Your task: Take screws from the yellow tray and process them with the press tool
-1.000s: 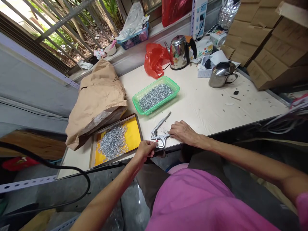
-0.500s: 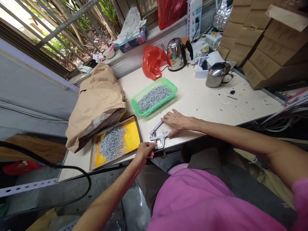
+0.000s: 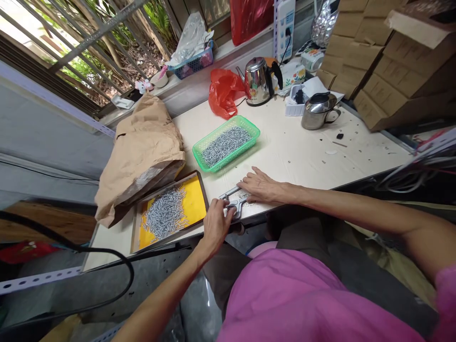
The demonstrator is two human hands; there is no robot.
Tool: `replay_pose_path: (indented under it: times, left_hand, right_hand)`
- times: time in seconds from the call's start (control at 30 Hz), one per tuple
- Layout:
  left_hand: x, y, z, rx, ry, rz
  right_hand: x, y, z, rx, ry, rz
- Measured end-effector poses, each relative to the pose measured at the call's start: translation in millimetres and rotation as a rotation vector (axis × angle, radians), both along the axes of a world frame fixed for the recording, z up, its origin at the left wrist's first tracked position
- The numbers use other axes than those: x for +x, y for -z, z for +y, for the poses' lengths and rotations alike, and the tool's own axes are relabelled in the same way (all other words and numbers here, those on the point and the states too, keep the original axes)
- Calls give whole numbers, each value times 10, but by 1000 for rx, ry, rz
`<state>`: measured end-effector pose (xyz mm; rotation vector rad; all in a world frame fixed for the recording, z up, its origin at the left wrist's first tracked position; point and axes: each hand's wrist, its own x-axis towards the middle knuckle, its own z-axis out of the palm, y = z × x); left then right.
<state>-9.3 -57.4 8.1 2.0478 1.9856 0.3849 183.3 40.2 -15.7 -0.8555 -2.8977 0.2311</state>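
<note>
Grey metal hand pliers [image 3: 238,204] with a spring between their arms lie at the table's front edge. My right hand [image 3: 261,186] is over their handles, thumb at the lower one and fingers across the upper one. At the jaw end, my left hand [image 3: 216,222] has its fingers curled in together. Whatever those fingers pinch is hidden. Just left of it lies a shallow tray [image 3: 204,190] with a yellow lining, heaped with small silvery metal pieces [image 3: 164,213]. Behind the pliers, a green plastic basket [image 3: 225,167] holds many similar small metal pieces.
A large brown paper bag [image 3: 142,147] stands behind the tray. Farther back are a red plastic bag [image 3: 223,92], a steel kettle [image 3: 257,83] and a small steel pot [image 3: 317,114]. Cardboard boxes [image 3: 395,80] are stacked at the right. Black scraps [image 3: 339,136] lie on the table.
The pliers' handles have come closer together under my right hand. My left hand has shifted up over the jaw end, covering more of it. The view has moved slightly.
</note>
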Motion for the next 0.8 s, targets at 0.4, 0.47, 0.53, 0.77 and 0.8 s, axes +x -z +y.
replay_pose_path:
  times: [0.4, 0.47, 0.53, 0.77, 0.8]
  left_hand:
    - [113, 89, 680, -91, 514, 221]
    - [160, 75, 701, -90, 570, 240]
    - [194, 67, 722, -104, 619, 234]
    - [201, 114, 694, -143, 586, 83]
    - [205, 119, 684, -143, 577, 76]
  right_hand:
    - [163, -101, -19, -104, 145, -61]
    - [138, -159, -46, -127, 140, -80]
    - [108, -197, -73, -144, 158, -90]
    - [104, -77, -139, -208, 146, -51]
    - [109, -49, -152, -218, 138, -38]
